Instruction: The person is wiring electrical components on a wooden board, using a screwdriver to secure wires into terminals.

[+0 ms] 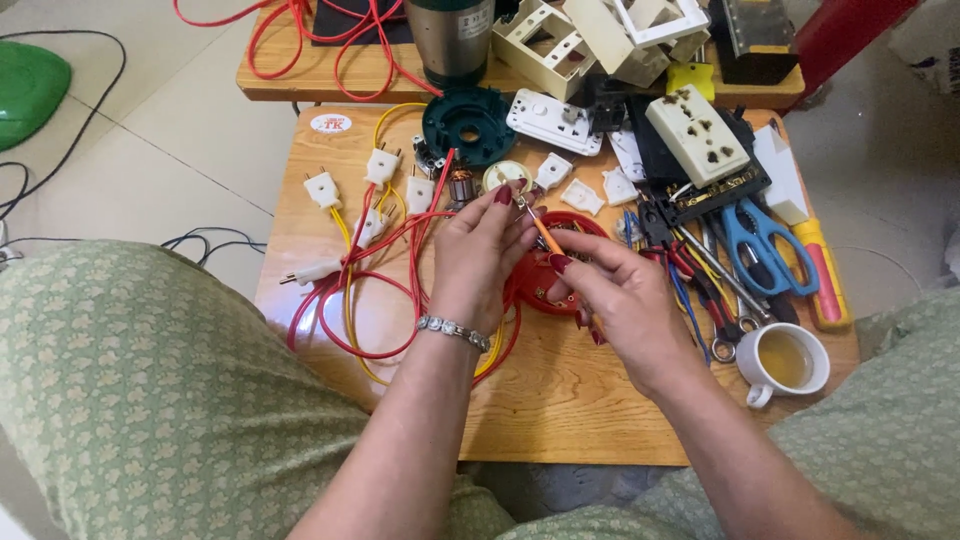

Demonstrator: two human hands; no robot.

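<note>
My left hand [478,255], with a silver bracelet on the wrist, pinches a small metal part at its fingertips, against the tip of an orange-handled screwdriver [545,235]. My right hand [615,295] grips that screwdriver's handle over a round red plastic housing [572,225] lying on the small wooden table [560,400]. Red and yellow wires [375,290] loop to the left of my hands and run to several white plugs [322,188].
A white cup of tea [786,362] stands at the right front. Blue scissors [765,245], pliers and a yellow-red cutter [826,275] lie right. A dark green round part [468,124], white sockets [697,133] and switch boxes sit behind. A second table holds a metal cylinder [452,38].
</note>
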